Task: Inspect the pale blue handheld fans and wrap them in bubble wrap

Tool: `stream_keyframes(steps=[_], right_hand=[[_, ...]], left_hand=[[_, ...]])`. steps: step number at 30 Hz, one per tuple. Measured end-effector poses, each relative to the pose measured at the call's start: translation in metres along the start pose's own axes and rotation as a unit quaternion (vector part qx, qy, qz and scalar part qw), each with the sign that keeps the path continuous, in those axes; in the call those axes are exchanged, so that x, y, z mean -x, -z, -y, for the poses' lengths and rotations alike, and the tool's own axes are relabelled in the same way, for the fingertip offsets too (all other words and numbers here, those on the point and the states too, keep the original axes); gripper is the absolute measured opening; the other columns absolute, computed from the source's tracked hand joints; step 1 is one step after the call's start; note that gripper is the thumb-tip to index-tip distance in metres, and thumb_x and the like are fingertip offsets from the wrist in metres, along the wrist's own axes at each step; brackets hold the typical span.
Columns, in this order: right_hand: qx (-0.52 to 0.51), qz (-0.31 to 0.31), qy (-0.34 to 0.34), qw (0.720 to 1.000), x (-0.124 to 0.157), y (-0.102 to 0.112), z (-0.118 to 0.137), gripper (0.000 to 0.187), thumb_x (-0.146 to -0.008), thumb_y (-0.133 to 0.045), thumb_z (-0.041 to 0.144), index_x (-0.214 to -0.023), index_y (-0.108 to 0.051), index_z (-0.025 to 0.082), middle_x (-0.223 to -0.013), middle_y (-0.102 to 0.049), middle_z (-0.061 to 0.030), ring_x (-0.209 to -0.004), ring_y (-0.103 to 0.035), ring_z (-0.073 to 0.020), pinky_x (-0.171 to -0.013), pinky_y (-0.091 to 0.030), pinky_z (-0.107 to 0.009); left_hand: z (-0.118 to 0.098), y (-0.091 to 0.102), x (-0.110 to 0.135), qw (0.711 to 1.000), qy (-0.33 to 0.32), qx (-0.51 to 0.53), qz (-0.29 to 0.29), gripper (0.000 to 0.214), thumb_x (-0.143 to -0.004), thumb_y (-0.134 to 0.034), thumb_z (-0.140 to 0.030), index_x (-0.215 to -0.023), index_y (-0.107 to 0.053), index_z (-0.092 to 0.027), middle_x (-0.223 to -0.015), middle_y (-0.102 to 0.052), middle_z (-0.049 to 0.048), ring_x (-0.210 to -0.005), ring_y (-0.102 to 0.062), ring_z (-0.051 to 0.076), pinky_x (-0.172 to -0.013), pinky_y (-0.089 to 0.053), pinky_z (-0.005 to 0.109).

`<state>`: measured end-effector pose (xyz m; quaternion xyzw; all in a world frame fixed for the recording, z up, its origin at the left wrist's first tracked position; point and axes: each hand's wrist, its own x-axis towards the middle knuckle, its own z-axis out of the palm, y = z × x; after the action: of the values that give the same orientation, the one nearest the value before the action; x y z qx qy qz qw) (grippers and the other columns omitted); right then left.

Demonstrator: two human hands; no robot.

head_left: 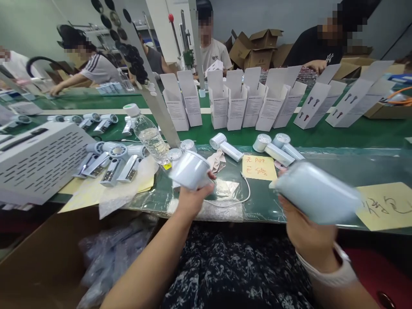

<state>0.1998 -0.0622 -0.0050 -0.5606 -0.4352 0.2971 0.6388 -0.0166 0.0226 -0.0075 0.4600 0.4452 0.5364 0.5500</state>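
Observation:
My left hand (195, 198) is closed around a pale blue device shaped like a hair dryer (191, 169), its round head tipped up above my fingers. Most of its handle is hidden by the hand. On the right, my right hand (307, 234) grips a second pale blue piece (318, 193), smeared by motion; its kind is not clear. Between the two hands, a white cable (248, 191) curls over a small clear bag (227, 189). Just beyond lie another hair dryer (230, 148) and a crumpled beige scrap (216, 161).
Opened white boxes (236, 107) line the green conveyor (144, 148). Opened device bodies (112, 165) lie left, beside a water bottle (149, 137) and a slotted white case (45, 163). Handwritten notes (259, 167) rest on the bench. A metal post (157, 103) rises ahead. Several people work opposite.

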Motion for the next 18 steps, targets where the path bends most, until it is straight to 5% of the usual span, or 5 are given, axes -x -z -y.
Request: stream_keyframes(steps=[4,11,18], right_hand=[[0.033,0.091,-0.076,0.992,-0.022,-0.009,-0.026,0.036,-0.083,-0.072,0.039,-0.108,-0.053,0.023,-0.11,-0.062,-0.0114,-0.106,-0.058,-0.0332,-0.096,-0.043,-0.054],[-0.023,0.043,0.002,0.999,-0.016,-0.01,-0.002,0.045,-0.084,-0.072,0.042,-0.116,-0.055,0.016,-0.124,-0.059,-0.0174,-0.12,-0.052,-0.0315,-0.108,-0.036,-0.049],[-0.052,0.082,-0.078,0.992,-0.013,-0.019,-0.068,0.055,-0.087,-0.067,0.049,-0.126,-0.04,0.022,-0.121,-0.061,-0.0145,-0.112,-0.059,-0.0327,-0.102,-0.043,-0.056]], left_hand=[[0.011,-0.006,-0.002,0.997,0.066,-0.028,0.022,0.026,-0.056,-0.076,-0.013,-0.078,-0.063,-0.011,-0.076,-0.062,0.0041,-0.075,-0.058,0.016,-0.075,-0.045,0.03],[-0.007,-0.008,0.005,0.992,0.073,0.074,0.065,0.045,-0.055,-0.082,-0.015,-0.095,-0.062,-0.014,-0.085,-0.063,0.0032,-0.082,-0.059,0.015,-0.077,-0.046,0.027],[0.015,-0.005,-0.009,0.976,0.158,0.149,0.009,0.055,-0.05,-0.084,-0.017,-0.097,-0.055,-0.013,-0.083,-0.057,-0.0003,-0.075,-0.056,0.01,-0.075,-0.045,0.024]])
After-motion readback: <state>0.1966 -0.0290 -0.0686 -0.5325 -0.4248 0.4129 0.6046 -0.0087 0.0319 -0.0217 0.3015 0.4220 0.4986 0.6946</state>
